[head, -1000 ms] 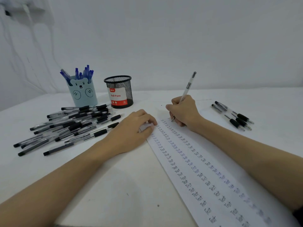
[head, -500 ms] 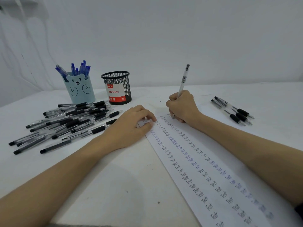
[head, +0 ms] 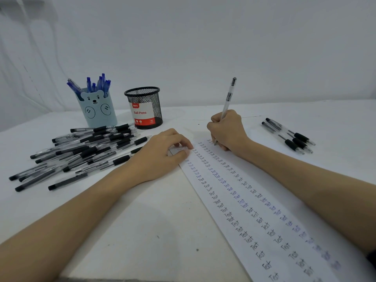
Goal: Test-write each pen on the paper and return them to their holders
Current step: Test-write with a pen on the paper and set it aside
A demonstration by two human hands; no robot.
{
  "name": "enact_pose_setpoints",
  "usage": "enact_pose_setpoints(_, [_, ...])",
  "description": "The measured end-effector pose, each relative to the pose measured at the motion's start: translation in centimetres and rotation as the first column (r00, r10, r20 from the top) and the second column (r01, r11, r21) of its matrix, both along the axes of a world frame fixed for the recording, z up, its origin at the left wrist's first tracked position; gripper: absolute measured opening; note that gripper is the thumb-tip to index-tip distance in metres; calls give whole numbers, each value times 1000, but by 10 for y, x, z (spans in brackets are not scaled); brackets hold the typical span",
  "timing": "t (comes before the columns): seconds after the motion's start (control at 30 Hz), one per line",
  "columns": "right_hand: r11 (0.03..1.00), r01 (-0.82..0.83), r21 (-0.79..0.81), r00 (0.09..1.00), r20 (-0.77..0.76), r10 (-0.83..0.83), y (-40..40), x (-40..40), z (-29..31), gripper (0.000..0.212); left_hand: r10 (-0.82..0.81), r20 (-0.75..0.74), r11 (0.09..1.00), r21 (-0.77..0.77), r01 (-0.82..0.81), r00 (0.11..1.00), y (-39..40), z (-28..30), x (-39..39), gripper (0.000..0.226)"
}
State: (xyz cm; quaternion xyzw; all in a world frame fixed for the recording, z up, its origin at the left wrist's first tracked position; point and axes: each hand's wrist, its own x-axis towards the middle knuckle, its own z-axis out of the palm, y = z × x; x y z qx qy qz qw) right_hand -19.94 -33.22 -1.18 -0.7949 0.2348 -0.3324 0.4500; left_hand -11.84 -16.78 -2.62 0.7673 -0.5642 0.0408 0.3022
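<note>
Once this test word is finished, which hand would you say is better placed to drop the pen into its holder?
Probably the right hand: it already grips the pen. The left hand lies nearer the mesh holder, but its fingers press down the paper.

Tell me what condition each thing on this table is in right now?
Pen: upright, tip on paper, held by right hand.
Paper: flat, rows of "Test", pinned by left hand.
Bear holder: upright, holding blue pens.
Mesh holder: upright.
Black pens: piled loose.
</note>
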Motion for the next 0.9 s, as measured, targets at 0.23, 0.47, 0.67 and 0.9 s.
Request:
enact_pose_setpoints(0.23, [1000, 10, -17, 1000, -20, -10, -1, 0, 1, 38, -2, 6, 1000, -1, 2, 1000, 1, 0, 0, 12])
enact_pose_setpoints(0.47, [1000, 20, -2, 1000, -7, -20, -2, 1, -1, 38, -2, 11, 1000, -11, 2, 1000, 0, 0, 0, 12])
enact_pose_setpoints(0.67, [999, 29, 22, 1000, -3, -29, -3, 0, -1, 40, 1, 16, 1000, -10, -1, 1000, 1, 0, 0, 13])
enact_pose_setpoints(0.9, [996, 72, -43, 997, -4, -72, -3, 1, -1, 40, -7, 14, 1000, -12, 7, 1000, 1, 0, -1, 12])
